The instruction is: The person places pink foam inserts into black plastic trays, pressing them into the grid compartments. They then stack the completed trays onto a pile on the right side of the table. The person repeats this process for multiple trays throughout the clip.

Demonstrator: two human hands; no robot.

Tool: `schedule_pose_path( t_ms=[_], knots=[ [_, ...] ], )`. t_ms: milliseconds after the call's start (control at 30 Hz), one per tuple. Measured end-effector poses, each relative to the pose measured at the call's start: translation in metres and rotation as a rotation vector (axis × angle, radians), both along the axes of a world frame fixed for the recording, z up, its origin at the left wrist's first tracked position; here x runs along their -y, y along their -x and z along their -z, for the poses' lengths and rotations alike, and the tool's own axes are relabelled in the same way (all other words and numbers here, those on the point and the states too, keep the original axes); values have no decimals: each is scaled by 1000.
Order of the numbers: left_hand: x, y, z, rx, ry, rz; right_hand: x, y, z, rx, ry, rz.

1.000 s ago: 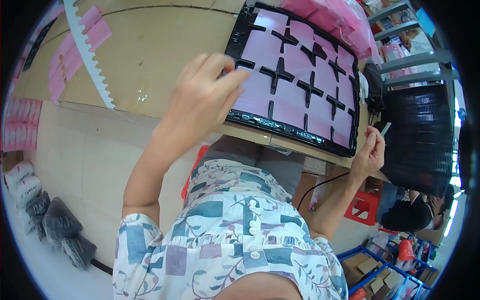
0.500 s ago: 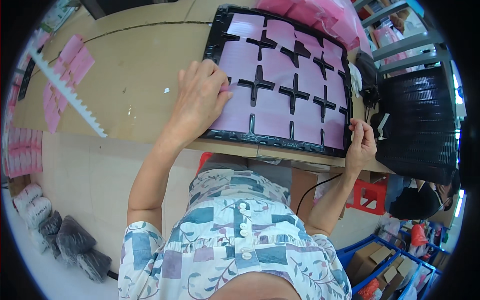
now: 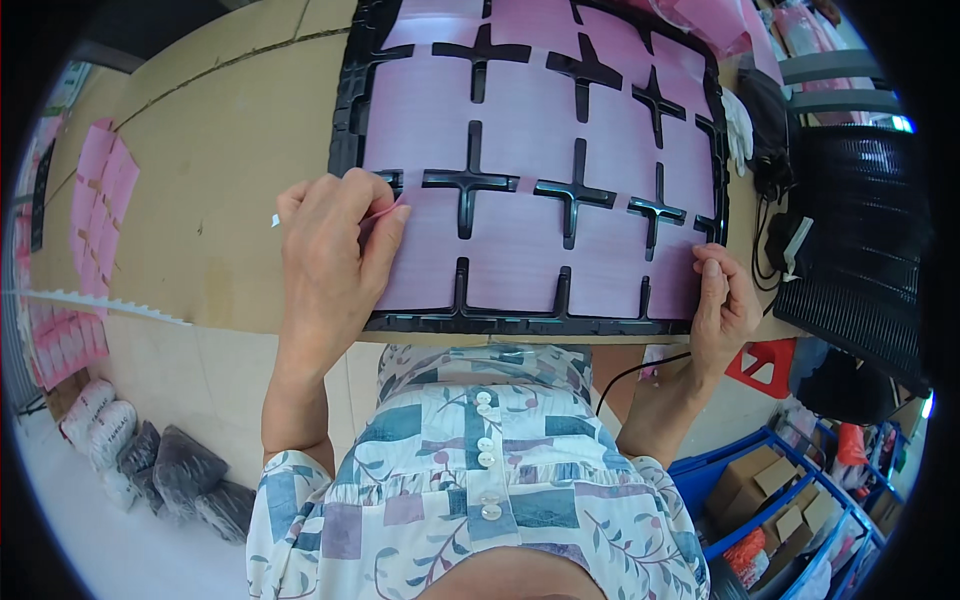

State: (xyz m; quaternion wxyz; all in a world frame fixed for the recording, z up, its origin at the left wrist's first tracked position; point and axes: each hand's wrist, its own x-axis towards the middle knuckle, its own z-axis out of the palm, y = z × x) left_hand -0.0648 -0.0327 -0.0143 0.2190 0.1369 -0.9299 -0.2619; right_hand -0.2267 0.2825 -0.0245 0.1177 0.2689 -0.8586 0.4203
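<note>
A pink foam sheet (image 3: 520, 100) with cross-shaped cut-outs lies over a black plastic tray (image 3: 348, 120). Black cross-shaped ridges of the tray show through the cut-outs. At the tray's left side, my left hand (image 3: 330, 260) pinches the sheet's edge between thumb and fingers, and a bit of pink shows lifted there. My right hand (image 3: 728, 300) is closed at the tray's right rim, near the lower right corner. Its thumb and fingertips are pressed together; what lies between them is hidden.
Cut pink pieces (image 3: 105, 200) lie on the cardboard-covered table (image 3: 230, 150) at the left, near a white toothed strip (image 3: 110, 305). Right of the tray are a white glove (image 3: 738, 130), black cables and stacked black trays (image 3: 855, 230). A blue rack with cartons (image 3: 750, 485) stands lower right.
The tray and sheet appear larger and closer in view, and the view has shifted. My left hand is lower along the sheet's left edge, still pinching. My right hand stays at the right rim.
</note>
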Motion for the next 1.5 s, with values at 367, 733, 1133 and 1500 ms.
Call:
schedule_pose_path(
  t_ms=[367,733,1133,1500],
  knots=[
    [-8,4,2,-14,152,-52,0,0,-2,-73,-57,-5],
    [-12,1,-2,-1,392,-83,-1,-18,-17,-323,-512,-294],
    [-12,-15,-44,355,411,156,6,-10,-41,-184,-506,-328],
    [99,162,-13,85,461,149,69,168,-36,-396,-501,-240]
  ],
)
